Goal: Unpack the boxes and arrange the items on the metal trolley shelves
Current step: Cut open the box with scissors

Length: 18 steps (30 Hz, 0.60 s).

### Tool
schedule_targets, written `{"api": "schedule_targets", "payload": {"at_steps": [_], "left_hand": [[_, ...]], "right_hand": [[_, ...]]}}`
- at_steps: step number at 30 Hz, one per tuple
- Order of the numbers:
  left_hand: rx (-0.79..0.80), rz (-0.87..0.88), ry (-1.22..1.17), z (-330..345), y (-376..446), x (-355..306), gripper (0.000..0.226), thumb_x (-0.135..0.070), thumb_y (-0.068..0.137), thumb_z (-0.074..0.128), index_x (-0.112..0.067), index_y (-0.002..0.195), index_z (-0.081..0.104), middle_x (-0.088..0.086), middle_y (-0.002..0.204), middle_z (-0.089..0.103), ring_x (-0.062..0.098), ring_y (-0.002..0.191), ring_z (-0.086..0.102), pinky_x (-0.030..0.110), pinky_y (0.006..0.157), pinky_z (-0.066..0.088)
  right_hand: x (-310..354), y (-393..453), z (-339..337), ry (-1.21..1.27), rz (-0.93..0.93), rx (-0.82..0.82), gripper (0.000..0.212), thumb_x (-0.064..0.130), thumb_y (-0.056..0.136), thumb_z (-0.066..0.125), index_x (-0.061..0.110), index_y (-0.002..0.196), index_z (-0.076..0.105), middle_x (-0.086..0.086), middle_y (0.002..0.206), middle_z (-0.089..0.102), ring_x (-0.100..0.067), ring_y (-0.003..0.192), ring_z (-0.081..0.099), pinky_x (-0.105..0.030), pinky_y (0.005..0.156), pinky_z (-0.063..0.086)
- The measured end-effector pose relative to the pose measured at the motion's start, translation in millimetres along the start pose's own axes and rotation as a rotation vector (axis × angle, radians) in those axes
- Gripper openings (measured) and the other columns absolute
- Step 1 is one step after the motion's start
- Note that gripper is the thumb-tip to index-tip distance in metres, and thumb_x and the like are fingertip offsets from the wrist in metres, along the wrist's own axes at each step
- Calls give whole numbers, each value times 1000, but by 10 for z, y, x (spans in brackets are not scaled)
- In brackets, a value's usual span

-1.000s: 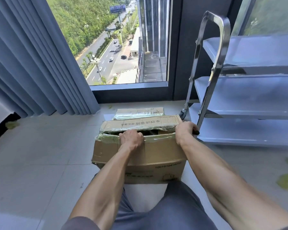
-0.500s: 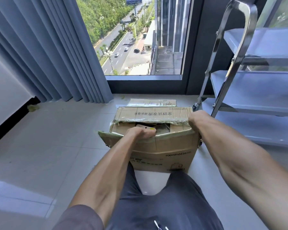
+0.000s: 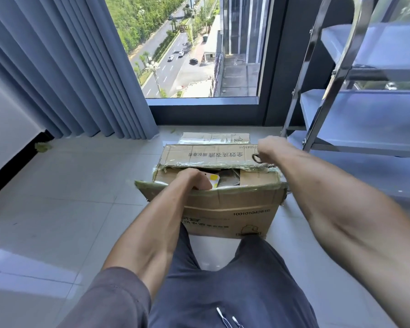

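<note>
Box [image 3: 225, 209] on floor [image 3: 64, 200] between the knees, long axis running left to right, top partly opened. Far flap [image 3: 206, 154] folded back toward the window, tape ragged along its edge; near flap bent down toward the body. Second, flatter box [image 3: 214, 138] just behind, against the window wall.

Left hand [image 3: 194, 179] curled over the near flap at the opening, fingers hooked inside the gap, gripping the cardboard edge. Pale item with a yellow spot [image 3: 213, 179] just right of those fingers, inside the box; too little showing to name it.

Right hand [image 3: 269, 147] over the far right corner, fingers curled, apparently holding a small dark loop [image 3: 256, 158], perhaps a cutter's handle; cannot tell for certain.

Trolley [image 3: 336, 74] to the right, shelves [image 3: 365, 119] bare where visible, lowest shelf nearest the box's right end.

Judgement: opening stage only, nothing unpacked yet. Contents lie directly under and just right of left hand, so left hand nearer for the first pull; right arm nearer the trolley for placing. Gap narrow — flaps likely need spreading wider first.
</note>
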State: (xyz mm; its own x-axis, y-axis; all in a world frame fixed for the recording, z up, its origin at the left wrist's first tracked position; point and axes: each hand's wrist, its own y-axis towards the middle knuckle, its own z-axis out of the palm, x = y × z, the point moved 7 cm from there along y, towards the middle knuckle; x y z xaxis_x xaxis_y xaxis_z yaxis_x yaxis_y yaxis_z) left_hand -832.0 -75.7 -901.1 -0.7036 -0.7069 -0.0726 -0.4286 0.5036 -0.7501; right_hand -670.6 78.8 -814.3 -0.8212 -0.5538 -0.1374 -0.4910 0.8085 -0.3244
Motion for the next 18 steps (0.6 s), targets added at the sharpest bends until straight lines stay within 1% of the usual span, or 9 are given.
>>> {"api": "schedule_targets", "payload": {"at_steps": [2, 4, 6, 8, 10, 12, 14, 17, 18], "left_hand": [[-22, 40, 38, 96, 23, -57, 49, -37, 92, 48, -18, 137, 46, 8, 144, 49, 26, 117, 56, 37, 94, 46], [-87, 44, -2, 181, 127, -51, 55, -36, 93, 53, -12, 142, 47, 10, 147, 48, 29, 130, 50, 38, 104, 41], [-208, 47, -60, 204, 176, -12, 54, -34, 88, 51, -10, 136, 53, 12, 138, 57, 31, 123, 55, 38, 100, 44], [-278, 36, -120, 259, 216, 56, 59, -34, 82, 47, -8, 135, 53, 14, 127, 63, 33, 114, 60, 39, 94, 48], [-369, 40, -181, 323, 177, 127, 55, -34, 85, 44, -8, 133, 54, 14, 120, 66, 33, 110, 61, 38, 89, 48], [-516, 37, -236, 437, 123, 203, 36, -30, 89, 48, -10, 116, 61, 14, 113, 67, 34, 106, 62, 35, 81, 46], [-659, 18, -345, 690, 38, 282, 19, -24, 88, 51, -11, 101, 59, 14, 101, 67, 36, 96, 63, 35, 74, 45], [-832, 50, -336, 1194, -144, 272, 12, -14, 82, 58, -10, 93, 57, 12, 84, 61, 37, 74, 62, 44, 70, 50], [-869, 62, -337, 1205, -149, 278, 10, -15, 81, 59, -11, 90, 57, 11, 84, 60, 36, 72, 62, 43, 70, 49]], "right_hand": [[251, 59, 64, 190, -11, -86, 12, 8, 91, 48, 12, 93, 59, -10, 103, 65, -28, 85, 56, -31, 72, 47], [488, 67, 289, 311, 9, -94, 21, 2, 92, 44, 9, 105, 60, -7, 98, 61, -24, 82, 55, -31, 68, 46], [700, 68, 563, 370, 26, -68, 29, 0, 94, 43, 7, 120, 53, -7, 97, 57, -21, 83, 54, -34, 72, 48], [871, 79, 786, 418, 37, -31, 44, 4, 93, 48, 7, 137, 41, -13, 116, 59, -28, 103, 58, -39, 83, 50], [1005, 109, 939, 430, 24, 0, 55, 9, 93, 51, 10, 145, 32, -16, 130, 56, -33, 118, 56, -41, 88, 48], [1108, 148, 1022, 422, -2, 3, 47, 12, 93, 52, 14, 139, 40, -14, 131, 56, -33, 119, 56, -40, 88, 48], [1161, 174, 1053, 425, -12, -10, 38, 12, 92, 52, 16, 130, 47, -13, 129, 56, -32, 118, 56, -39, 88, 48], [1184, 220, 1055, 438, -15, -42, 35, 7, 91, 50, 14, 125, 49, -14, 125, 57, -33, 115, 57, -38, 86, 48], [1178, 220, 1047, 441, -15, -56, 35, 5, 91, 49, 13, 125, 48, -15, 123, 58, -34, 114, 57, -38, 84, 48]]}}
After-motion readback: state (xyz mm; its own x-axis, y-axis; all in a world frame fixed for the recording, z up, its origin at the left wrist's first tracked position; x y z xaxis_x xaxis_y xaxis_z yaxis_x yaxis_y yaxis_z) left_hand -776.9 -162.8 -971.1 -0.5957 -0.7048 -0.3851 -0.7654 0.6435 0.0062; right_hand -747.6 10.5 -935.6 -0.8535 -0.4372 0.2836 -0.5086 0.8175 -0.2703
